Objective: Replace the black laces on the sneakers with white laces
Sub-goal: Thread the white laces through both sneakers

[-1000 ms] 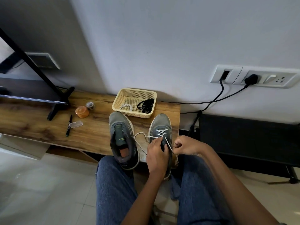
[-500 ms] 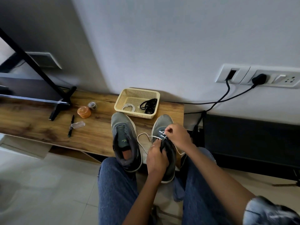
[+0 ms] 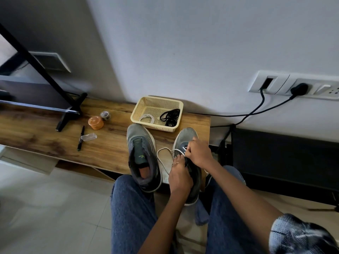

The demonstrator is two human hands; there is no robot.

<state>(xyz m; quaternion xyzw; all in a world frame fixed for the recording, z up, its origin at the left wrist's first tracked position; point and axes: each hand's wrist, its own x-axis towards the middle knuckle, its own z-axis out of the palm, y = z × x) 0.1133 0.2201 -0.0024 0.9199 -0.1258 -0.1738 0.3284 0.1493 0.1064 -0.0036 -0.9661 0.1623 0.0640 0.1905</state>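
Two grey sneakers stand on the wooden bench (image 3: pixel 45 136), heels toward me. The left sneaker (image 3: pixel 142 154) has no lace in it. The right sneaker (image 3: pixel 187 138) is partly laced with a white lace (image 3: pixel 163 150), which loops out to its left. My left hand (image 3: pixel 178 176) grips the right sneaker's tongue and collar. My right hand (image 3: pixel 199 153) pinches the white lace at the eyelets, over the shoe's front. A cream mesh basket (image 3: pixel 145 107) behind the shoes holds a coiled white lace (image 3: pixel 146 118) and a bundle of black laces (image 3: pixel 170 115).
On the bench to the left lie an orange lidded jar (image 3: pixel 95 122), a small tape roll (image 3: pixel 105 115), a black marker (image 3: pixel 80 138) and a clear plastic cap (image 3: pixel 89 136). A black stand foot (image 3: pixel 70 114) rests there. Black cables (image 3: pixel 256 110) run from wall sockets at right.
My right hand has moved from beside the shoe's heel forward onto the eyelets at the shoe's front, taking the lace there. My left hand keeps its hold on the shoe.
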